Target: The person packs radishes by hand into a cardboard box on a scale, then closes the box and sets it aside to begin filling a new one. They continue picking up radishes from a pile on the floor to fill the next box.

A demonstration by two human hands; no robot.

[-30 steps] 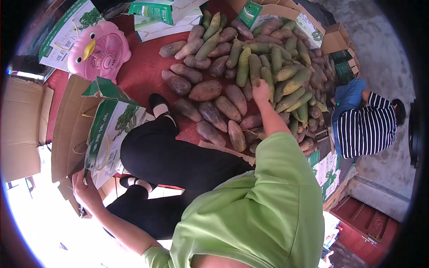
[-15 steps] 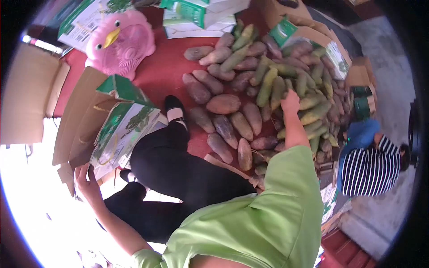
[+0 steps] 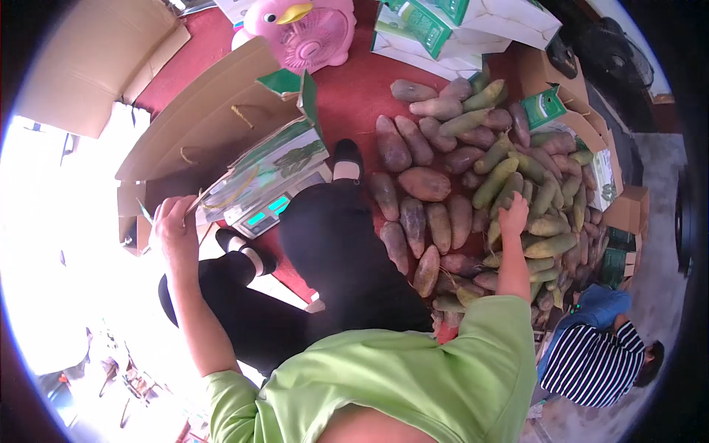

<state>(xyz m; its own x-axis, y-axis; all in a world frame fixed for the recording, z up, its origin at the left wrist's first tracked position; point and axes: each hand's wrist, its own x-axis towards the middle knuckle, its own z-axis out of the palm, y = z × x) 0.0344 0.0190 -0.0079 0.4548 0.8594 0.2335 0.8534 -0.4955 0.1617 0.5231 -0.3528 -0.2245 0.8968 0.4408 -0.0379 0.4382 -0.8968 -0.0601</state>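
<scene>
My left hand point(image 3: 176, 221) is closed on the near edge of an open cardboard carton point(image 3: 203, 122) with green-and-white printed sides and rope handles. Beside my knee, a scale point(image 3: 266, 213) with lit green displays shows at the foot of this carton. My right hand point(image 3: 515, 215) reaches into a large pile of vegetables that look like radishes. Its fingers curl over the end of a green radish point(image 3: 505, 196), which still lies among the others. Reddish-purple radishes point(image 3: 425, 184) lie to the left of that hand, on the red floor covering.
A pink duck-faced fan point(image 3: 314, 37) stands ahead. White-and-green boxes point(image 3: 421, 44) sit at the far side, and an opened carton point(image 3: 591, 125) borders the pile. At right, a person in a striped top point(image 3: 594, 362) bends over. A black fan point(image 3: 617, 55) stands beyond.
The view has shifted, so the pile, fan and boxes sit differently in frame. My right hand has come onto a green radish. My left hand stays at the carton's edge.
</scene>
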